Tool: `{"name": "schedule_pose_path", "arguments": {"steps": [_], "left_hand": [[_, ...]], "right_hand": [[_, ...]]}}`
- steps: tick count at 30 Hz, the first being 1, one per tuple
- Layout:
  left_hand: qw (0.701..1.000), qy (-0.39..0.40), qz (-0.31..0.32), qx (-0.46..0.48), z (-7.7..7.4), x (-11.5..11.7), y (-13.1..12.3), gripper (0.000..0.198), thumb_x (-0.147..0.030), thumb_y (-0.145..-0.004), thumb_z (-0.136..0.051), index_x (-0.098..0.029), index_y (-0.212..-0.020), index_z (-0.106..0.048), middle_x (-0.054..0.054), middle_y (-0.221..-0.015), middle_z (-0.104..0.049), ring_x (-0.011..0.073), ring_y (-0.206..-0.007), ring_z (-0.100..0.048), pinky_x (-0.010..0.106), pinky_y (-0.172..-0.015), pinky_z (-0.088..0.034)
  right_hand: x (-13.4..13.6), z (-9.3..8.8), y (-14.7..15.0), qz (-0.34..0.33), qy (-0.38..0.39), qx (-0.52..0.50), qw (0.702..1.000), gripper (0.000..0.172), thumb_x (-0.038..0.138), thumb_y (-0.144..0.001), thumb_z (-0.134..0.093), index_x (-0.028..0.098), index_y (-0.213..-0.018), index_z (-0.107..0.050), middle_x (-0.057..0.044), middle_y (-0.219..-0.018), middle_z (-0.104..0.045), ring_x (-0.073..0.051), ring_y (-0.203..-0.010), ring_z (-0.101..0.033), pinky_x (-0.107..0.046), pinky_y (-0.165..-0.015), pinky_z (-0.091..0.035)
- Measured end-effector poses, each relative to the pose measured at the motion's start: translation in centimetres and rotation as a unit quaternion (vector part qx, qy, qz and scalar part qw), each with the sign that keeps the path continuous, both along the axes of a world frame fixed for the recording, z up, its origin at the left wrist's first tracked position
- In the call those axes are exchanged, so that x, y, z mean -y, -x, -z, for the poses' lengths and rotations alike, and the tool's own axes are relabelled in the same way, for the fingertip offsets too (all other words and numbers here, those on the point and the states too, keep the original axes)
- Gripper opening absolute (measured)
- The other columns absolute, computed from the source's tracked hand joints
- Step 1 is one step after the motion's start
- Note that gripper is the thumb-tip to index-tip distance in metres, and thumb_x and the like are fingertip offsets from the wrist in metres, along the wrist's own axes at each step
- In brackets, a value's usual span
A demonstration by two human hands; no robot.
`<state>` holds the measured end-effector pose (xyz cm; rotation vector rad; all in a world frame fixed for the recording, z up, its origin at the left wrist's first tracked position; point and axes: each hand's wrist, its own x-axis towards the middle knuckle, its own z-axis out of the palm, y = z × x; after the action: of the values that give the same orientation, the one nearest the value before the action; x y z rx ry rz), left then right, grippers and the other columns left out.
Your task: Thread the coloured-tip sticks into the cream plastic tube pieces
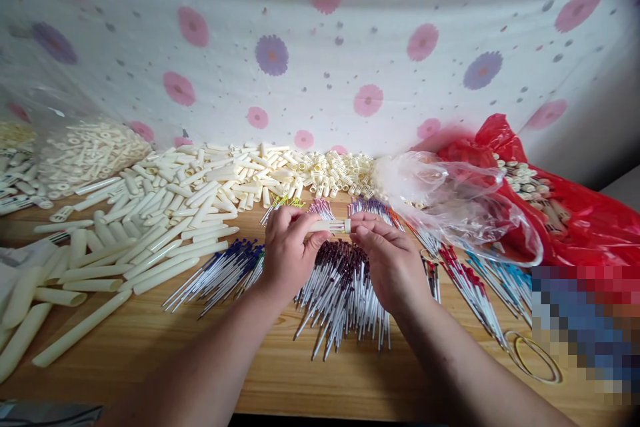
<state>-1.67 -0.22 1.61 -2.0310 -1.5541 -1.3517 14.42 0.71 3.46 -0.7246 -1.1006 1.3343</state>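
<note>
Above the middle of the table, a cream slotted pen barrel [334, 226] lies level between my two hands. My left hand [287, 247] is closed, thumb and fingers gripping its left part. At the right end, the bent fingertips of my right hand [395, 263] pinch its rim; whether they also hold a tiny piece is hidden. Just below the hands spreads a fan of pen refills with dark purple tops [345, 293]. Blue-topped refills [225, 273] lie left of my left hand, and red-topped refills [467, 287] lie right of my right wrist.
Loose cream pen tubes [165, 220] cover the left side, and slotted cream pieces [335, 170] heap along the back. A clear bag of small parts [90, 153] stands at back left. To the right are a red plastic bag [595, 213], a clear bag [450, 193] and rubber bands [537, 357].
</note>
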Motion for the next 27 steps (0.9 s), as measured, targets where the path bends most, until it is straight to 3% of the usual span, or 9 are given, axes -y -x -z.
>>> {"name": "schedule_pose_path", "arguments": {"steps": [7, 9, 11, 13, 14, 15, 19, 23, 27], "left_hand": [[0.997, 0.036, 0.035, 0.059, 0.1, -0.3, 0.1, 0.027, -0.042, -0.085, -0.053, -0.019, -0.091, -0.064, 0.006, -0.088, -0.05, 0.0216, -0.086, -0.05, 0.037, -0.076, -0.043], [0.988, 0.075, 0.064, 0.116, 0.3, -0.6, 0.2, 0.029, -0.045, -0.085, -0.051, -0.019, -0.089, -0.064, 0.005, -0.086, -0.051, 0.0203, -0.084, -0.051, 0.035, -0.074, -0.044], [0.971, 0.117, 0.086, 0.188, 0.7, -1.0, 0.3, 0.032, -0.047, -0.086, -0.048, -0.018, -0.086, -0.062, 0.004, -0.084, -0.052, 0.0184, -0.08, -0.052, 0.032, -0.072, -0.044], [0.944, 0.155, 0.101, 0.273, 1.2, -1.4, 0.4, 0.034, -0.049, -0.087, -0.044, -0.019, -0.087, -0.06, 0.003, -0.082, -0.055, 0.0167, -0.075, -0.052, 0.03, -0.071, -0.043], [0.927, 0.171, 0.109, 0.314, 1.4, -1.5, 0.4, 0.036, -0.051, -0.087, -0.043, -0.02, -0.087, -0.06, 0.003, -0.08, -0.057, 0.0159, -0.073, -0.052, 0.029, -0.069, -0.043], [0.911, 0.184, 0.119, 0.35, 1.7, -1.7, 0.4, 0.037, -0.052, -0.087, -0.042, -0.02, -0.087, -0.06, 0.002, -0.078, -0.057, 0.0149, -0.07, -0.051, 0.027, -0.067, -0.042], [0.872, 0.196, 0.154, 0.42, 2.2, -2.0, 0.5, 0.039, -0.055, -0.085, -0.044, -0.019, -0.082, -0.059, -0.001, -0.067, -0.049, 0.0114, -0.06, -0.044, 0.023, -0.057, -0.036], [0.856, 0.191, 0.197, 0.438, 2.0, -2.0, 0.6, 0.036, -0.053, -0.084, -0.049, -0.018, -0.078, -0.055, -0.003, -0.063, -0.043, 0.01, -0.058, -0.039, 0.022, -0.056, -0.032], [0.844, 0.225, 0.245, 0.421, 1.8, -1.7, 0.4, 0.028, -0.041, -0.076, -0.065, -0.017, -0.072, -0.051, -0.005, -0.063, -0.043, 0.0088, -0.059, -0.039, 0.022, -0.06, -0.033]], "right_hand": [[0.1, -0.1, -0.2, -0.015, 0.004, -0.038, 0.999, 0.003, 0.025, -0.068, -0.07, 0.022, -0.067, -0.072, -0.003, -0.093, -0.062, -0.016, -0.091, -0.055, -0.035, -0.085, -0.043], [-1.2, -0.1, -1.2, 0.011, -0.028, -0.025, 0.999, 0.006, 0.027, -0.07, -0.068, 0.022, -0.068, -0.07, -0.002, -0.088, -0.064, -0.015, -0.084, -0.057, -0.034, -0.082, -0.045], [-3.7, 0.0, -2.7, 0.074, -0.07, 0.06, 0.993, 0.013, 0.032, -0.076, -0.062, 0.021, -0.077, -0.069, -0.003, -0.086, -0.066, -0.013, -0.076, -0.058, -0.032, -0.077, -0.047], [-6.8, 0.4, -4.0, 0.137, -0.084, 0.295, 0.942, 0.028, 0.035, -0.085, -0.049, 0.017, -0.098, -0.066, -0.006, -0.09, -0.067, -0.013, -0.075, -0.059, -0.029, -0.072, -0.048], [-8.3, 0.6, -4.5, 0.109, -0.086, 0.459, 0.878, 0.032, 0.033, -0.088, -0.043, 0.017, -0.107, -0.063, -0.005, -0.093, -0.067, -0.013, -0.076, -0.06, -0.026, -0.071, -0.048], [-9.8, 0.9, -4.8, 0.082, -0.08, 0.515, 0.849, 0.028, 0.029, -0.085, -0.049, 0.016, -0.104, -0.065, -0.005, -0.088, -0.069, -0.014, -0.075, -0.061, -0.026, -0.07, -0.047], [-14.0, 2.3, -4.3, 0.017, -0.068, 0.647, 0.759, 0.009, 0.018, -0.077, -0.063, 0.016, -0.083, -0.069, -0.004, -0.083, -0.069, -0.016, -0.08, -0.062, -0.028, -0.077, -0.047], [-15.7, 3.7, -2.9, -0.008, -0.053, 0.73, 0.681, 0.023, 0.031, -0.088, -0.054, 0.015, -0.104, -0.06, -0.006, -0.107, -0.061, -0.018, -0.094, -0.06, -0.037, -0.083, -0.05], [-15.6, 4.7, -2.0, -0.017, -0.048, 0.773, 0.633, 0.03, 0.033, -0.089, -0.054, 0.016, -0.113, -0.055, -0.007, -0.114, -0.058, -0.019, -0.098, -0.059, -0.039, -0.083, -0.051]]}}
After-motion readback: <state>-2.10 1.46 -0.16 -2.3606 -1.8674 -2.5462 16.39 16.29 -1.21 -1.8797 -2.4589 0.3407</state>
